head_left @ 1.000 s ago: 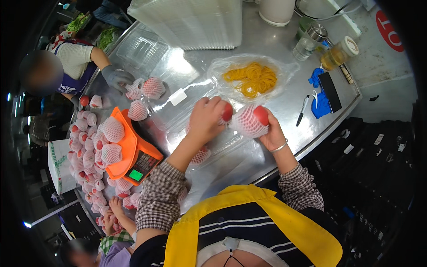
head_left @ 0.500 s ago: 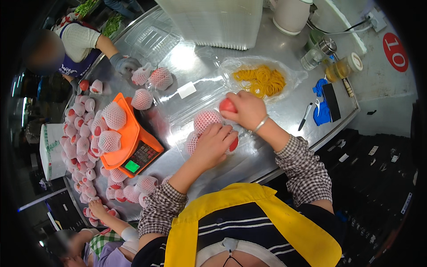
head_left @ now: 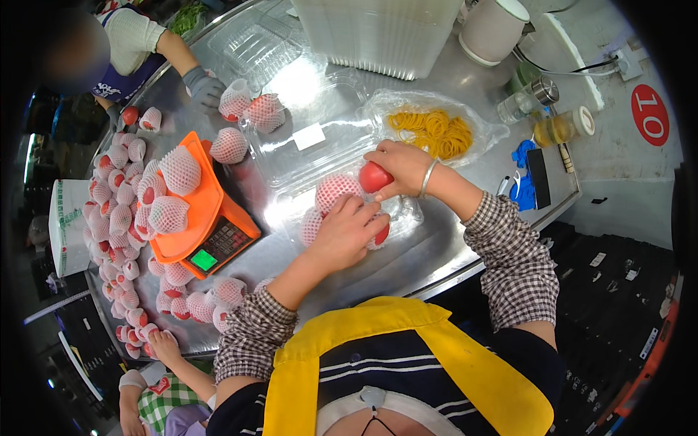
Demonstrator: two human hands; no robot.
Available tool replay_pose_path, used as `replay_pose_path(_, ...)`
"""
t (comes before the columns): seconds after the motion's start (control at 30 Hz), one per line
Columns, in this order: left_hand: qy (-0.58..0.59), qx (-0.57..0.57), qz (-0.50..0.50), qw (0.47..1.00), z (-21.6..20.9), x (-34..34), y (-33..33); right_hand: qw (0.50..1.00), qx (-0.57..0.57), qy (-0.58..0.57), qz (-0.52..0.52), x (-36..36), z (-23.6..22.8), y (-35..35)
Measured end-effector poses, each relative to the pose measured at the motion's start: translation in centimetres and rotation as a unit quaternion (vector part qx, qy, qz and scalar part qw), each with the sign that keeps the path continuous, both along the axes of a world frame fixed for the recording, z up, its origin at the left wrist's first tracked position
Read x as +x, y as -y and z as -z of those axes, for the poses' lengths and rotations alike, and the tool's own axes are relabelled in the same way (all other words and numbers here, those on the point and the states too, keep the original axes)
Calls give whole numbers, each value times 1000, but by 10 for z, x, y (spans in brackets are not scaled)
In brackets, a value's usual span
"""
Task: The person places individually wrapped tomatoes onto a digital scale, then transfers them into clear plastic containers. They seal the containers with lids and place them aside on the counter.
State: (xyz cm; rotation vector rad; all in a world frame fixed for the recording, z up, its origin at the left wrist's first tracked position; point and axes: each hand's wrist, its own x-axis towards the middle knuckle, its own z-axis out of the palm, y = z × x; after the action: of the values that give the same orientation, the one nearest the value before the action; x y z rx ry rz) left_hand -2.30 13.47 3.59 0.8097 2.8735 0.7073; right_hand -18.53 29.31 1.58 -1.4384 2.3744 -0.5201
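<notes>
My right hand (head_left: 404,168) holds a smooth, bare red fruit (head_left: 374,176) between thumb and fingers, just above a clear plastic box (head_left: 413,211). Beside it, my left hand (head_left: 340,237) curls over fruits in white foam nets sitting in that box. One netted fruit (head_left: 337,190) shows beyond my left fingers, another (head_left: 311,224) lies left of them, and a third, partly bare (head_left: 379,231), is under the fingertips. The box's clear lid (head_left: 285,161) lies folded open toward the far side; my hands hide part of the box.
An orange scale (head_left: 211,232) carries netted fruits, with a large heap (head_left: 116,211) to its left. Yellow rubber bands (head_left: 436,132) lie in a plastic bag. Stacked clear boxes (head_left: 378,36), a kettle (head_left: 494,30) and jars (head_left: 563,129) stand farther back. A co-worker's gloved hand (head_left: 203,89) is far left; another person's hand (head_left: 164,346) is near left.
The view has shifted slightly. The red fruit has turned in my right hand and shows more of its side; my right forearm now covers most of a pen. My left hand stays on the netted fruits.
</notes>
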Motion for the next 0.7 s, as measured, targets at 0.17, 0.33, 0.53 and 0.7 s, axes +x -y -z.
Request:
replay_pose_path(0.17,-18,14,-4,1000,5,4,7,992,117,57,-4,-6,-16,10)
replay_pose_path(0.33,-14,21,-1,1000,1,2,6,995,71,-54,-46,-6,12,11)
replay_pose_path(0.53,-17,43,-14,999,1,4,9,991,11,-131,-25,16,-1,2)
replay_pose_path(0.7,-3,46,-5,999,0,2,8,970,60,-236,-27,25,18,-8)
